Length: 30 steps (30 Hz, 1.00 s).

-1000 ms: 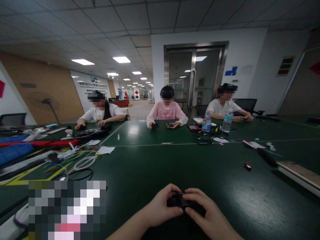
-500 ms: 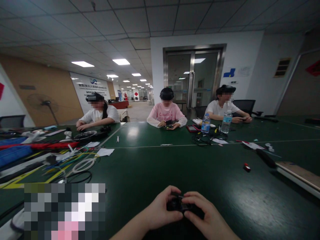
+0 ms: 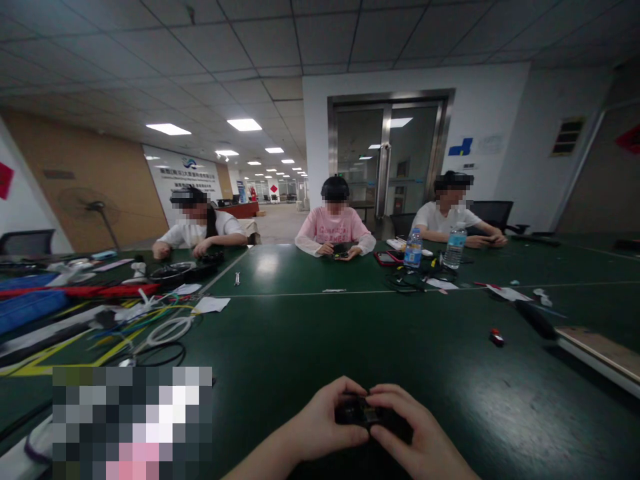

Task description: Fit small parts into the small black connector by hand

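A small black object [image 3: 356,408] with a shiny surface and a paler patch on its right part is held low over the table; its exact kind does not show. My left hand [image 3: 320,417] grips it from the left, thumb below and fingers curled over the top. From the other side, my right hand [image 3: 407,423] pinches it with fingers on the upper edge and thumb beneath. Both thumbs nearly meet at its lower side. Its underside and ends are hidden by my fingers.
A green table [image 3: 280,340] spreads ahead. Cables [image 3: 170,331] and a blue tray [image 3: 33,310] lie left. A small red-and-black item [image 3: 496,337] and a white-edged board [image 3: 600,347] lie right. Water bottles [image 3: 454,247] stand farther back. Three people sit across.
The black object has tipped slightly in my hands, showing its paler patch more clearly. The person at the far left has moved their hands apart. The view has shifted a little.
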Motion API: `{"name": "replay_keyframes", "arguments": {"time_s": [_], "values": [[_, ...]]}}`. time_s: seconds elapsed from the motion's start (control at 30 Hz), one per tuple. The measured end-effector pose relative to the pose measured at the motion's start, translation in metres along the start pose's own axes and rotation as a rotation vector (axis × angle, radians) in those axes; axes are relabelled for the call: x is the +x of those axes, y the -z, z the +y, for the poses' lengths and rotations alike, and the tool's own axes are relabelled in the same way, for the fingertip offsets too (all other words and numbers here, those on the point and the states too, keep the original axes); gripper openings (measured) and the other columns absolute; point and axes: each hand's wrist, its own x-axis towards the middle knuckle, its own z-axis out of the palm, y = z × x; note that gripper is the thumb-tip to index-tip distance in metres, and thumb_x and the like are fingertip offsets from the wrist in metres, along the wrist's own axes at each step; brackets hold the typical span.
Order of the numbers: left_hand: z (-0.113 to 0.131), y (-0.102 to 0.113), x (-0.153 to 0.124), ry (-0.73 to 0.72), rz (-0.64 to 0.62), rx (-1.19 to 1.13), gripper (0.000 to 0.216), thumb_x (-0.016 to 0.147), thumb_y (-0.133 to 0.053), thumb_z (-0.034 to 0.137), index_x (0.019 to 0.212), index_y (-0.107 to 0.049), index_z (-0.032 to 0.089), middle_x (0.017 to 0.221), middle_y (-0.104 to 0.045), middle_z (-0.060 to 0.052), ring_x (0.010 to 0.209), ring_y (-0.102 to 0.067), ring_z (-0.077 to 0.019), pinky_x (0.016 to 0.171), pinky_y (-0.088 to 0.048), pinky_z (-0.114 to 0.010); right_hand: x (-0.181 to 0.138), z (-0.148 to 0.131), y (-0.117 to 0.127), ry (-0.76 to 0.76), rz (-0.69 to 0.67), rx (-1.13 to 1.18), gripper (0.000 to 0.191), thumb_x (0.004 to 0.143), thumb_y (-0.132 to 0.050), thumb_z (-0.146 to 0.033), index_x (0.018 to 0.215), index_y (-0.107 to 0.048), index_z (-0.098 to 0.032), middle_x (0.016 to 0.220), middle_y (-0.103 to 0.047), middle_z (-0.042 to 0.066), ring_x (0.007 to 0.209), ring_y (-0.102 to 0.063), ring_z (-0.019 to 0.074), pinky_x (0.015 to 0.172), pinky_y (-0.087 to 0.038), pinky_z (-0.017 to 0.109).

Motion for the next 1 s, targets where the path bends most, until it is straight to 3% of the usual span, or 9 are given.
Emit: {"name": "replay_keyframes", "arguments": {"time_s": [0.27,1.0], "values": [[-0.0018,0.0019,-0.0009,-0.008,-0.016,0.030,0.043,0.069,-0.071,0.016,0.106,-0.050,0.017,0.100,-0.061,-0.004,0.095,-0.058,-0.0211,0.078,-0.044,-0.032,0.0008,-0.0025,-0.0013,-0.032,-0.021,0.025,0.019,0.078,-0.060,-0.024,0.096,-0.068,-0.026,0.114,-0.061,0.006,0.107,-0.058,0.0222,0.095,-0.045,0.035],[-0.0061,0.0015,0.0010,-0.004,-0.017,-0.032,0.051,0.066,-0.070,0.010,0.110,-0.046,0.017,0.103,-0.059,-0.006,0.093,-0.059,-0.0199,0.076,-0.043,-0.030,0.0016,0.0022,-0.0006,0.014,-0.044,-0.003,0.021,0.079,-0.058,-0.024,0.098,-0.067,-0.025,0.112,-0.063,0.007,0.106,-0.059,0.0224,0.093,-0.046,0.034]]}}
